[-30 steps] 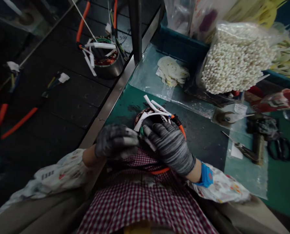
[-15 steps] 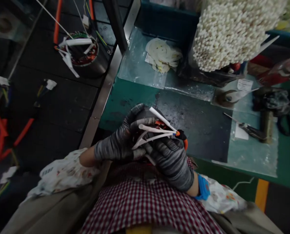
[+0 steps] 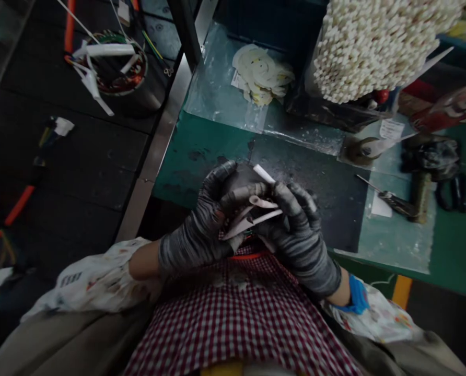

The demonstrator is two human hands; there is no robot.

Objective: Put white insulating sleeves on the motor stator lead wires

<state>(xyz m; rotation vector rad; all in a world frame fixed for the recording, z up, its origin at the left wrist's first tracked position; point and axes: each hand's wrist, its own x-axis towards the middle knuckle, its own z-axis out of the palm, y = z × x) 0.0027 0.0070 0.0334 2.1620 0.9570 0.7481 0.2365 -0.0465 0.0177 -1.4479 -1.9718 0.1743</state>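
Half-curled hands around dark cylinder

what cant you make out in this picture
All in the head view:
Dark round part: mostly hidden by the left hand, right hand and white tubes.
Right hand's grip: its contact with the part is hidden behind its own fingers.
Bag of white pieces: cut off by the top edge.
Paper label: print too small and blurred.
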